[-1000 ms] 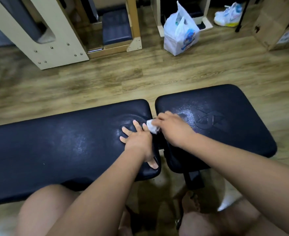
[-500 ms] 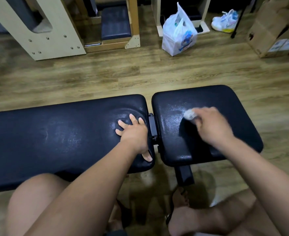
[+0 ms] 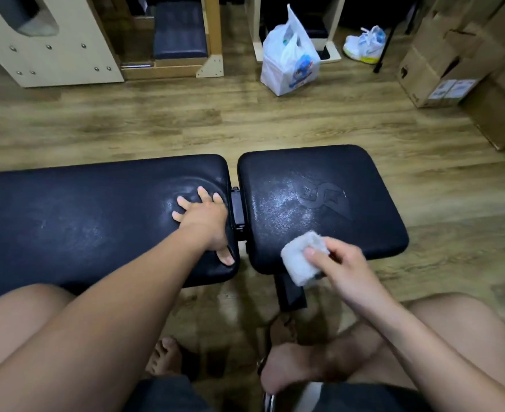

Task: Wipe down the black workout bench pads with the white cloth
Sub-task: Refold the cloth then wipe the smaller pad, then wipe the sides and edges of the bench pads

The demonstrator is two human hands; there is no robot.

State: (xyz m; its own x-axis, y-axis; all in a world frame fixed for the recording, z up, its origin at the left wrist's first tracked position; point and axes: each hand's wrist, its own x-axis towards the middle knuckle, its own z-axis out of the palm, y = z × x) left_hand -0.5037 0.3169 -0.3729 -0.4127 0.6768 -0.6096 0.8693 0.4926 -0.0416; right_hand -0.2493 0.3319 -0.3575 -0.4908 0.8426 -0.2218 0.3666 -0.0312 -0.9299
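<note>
Right hand [image 3: 346, 269] pinches a folded white cloth [image 3: 300, 258] between thumb and curled fingers at the near edge of the short black vinyl seat pad [image 3: 319, 173]. Left hand [image 3: 205, 221] rests flat, fingers spread, on the long black vinyl back pad [image 3: 81, 215] just left of the seat pad.

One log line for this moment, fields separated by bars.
left hand: flat on long pad | right hand: holds white cloth at near edge of short pad

We see the long black pad [image 3: 81, 215] and the shorter, logo-embossed seat pad [image 3: 319, 200] lying flat end to end with a narrow gap between, both sheened with pale smears, and the folded white cloth [image 3: 300, 260] over the seat pad's near edge, pinched in our right hand [image 3: 346, 269].
</note>
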